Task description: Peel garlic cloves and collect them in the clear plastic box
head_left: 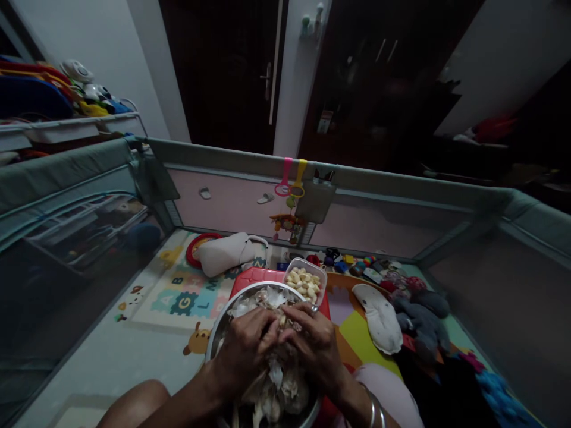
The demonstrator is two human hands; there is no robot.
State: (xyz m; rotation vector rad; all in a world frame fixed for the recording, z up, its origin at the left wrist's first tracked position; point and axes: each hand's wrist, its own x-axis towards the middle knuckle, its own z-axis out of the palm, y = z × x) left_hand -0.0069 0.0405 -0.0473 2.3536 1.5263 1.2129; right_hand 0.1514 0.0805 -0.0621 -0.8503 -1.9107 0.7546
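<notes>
Playpen walls [379, 178] enclose a printed foam mat [156, 362], in dim light. Both hands work directly above a round metal bowl [213, 333], fingertips brought together.

Left hand [245, 342]: thumb and fingers bent into a narrow pinch against a small garlic piece [282, 321]. Right hand [314, 345]: fingers curled, thumb facing the left, closed narrowly on the same garlic piece. Fingers partly cover the piece; its full shape cannot be told. A ring [314, 308] is on one right finger; bangles [377, 410] are on the right wrist.

Bowl contents: papery garlic skins [276, 374], heaped below and around the hands. Beside the far right part of the bowl rim, a clear plastic box [323, 276] contains pale peeled cloves [303, 284]. Red plastic surface [256, 276] shows behind the bowl and around the box.

Left of this surface, on the mat: a white padded item [225, 255], overlapping a red ring-shaped toy [193, 252]. Right: a flat white pillow [378, 318], with a grey stuffed toy [423, 324] just beside it. Small toys [343, 260] line the far wall base.

Pink loop [285, 178] and yellow loop [300, 178] hang from the far rail. Beyond the rail: a dark door [223, 77]; at far left, a toy shelf [66, 129].
</notes>
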